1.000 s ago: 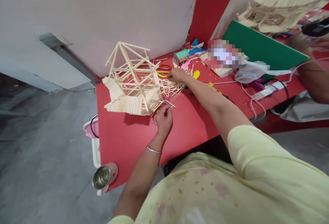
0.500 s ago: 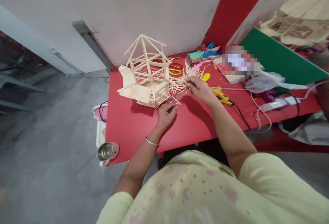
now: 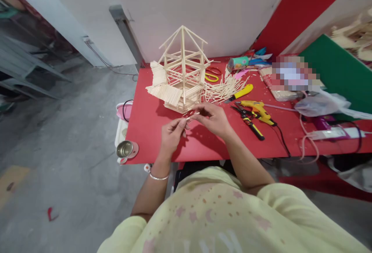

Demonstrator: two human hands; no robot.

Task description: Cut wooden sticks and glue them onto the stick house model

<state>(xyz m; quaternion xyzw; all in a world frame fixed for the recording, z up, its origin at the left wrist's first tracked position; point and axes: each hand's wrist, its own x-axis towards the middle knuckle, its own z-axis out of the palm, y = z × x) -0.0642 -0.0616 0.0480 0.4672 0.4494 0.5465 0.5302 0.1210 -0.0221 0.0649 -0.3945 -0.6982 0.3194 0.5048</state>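
Observation:
Between my two hands, just in front of the stick house model (image 3: 183,71), are short thin wooden sticks (image 3: 192,116). My left hand (image 3: 172,135) pinches their left end, and a silver bangle circles that wrist. Fingers of my right hand (image 3: 214,121) close on the other end, close to the model's base. The model has an open roof frame, with slatted panels covering its lower left side. To its right lies a heap of loose wooden sticks (image 3: 225,88).
Right of my hands lie pliers (image 3: 250,123), a yellow hot glue gun (image 3: 255,109) and a yellow-handled cutter (image 3: 242,92). Scissors (image 3: 212,75) rest behind the model. A metal mug (image 3: 126,150) stands at the red table's (image 3: 148,129) front left corner. A green board (image 3: 328,71) leans at right.
My right hand has come from the stick heap toward my left hand, and both now meet at the sticks. The view has shifted, showing the pliers and cutter more fully.

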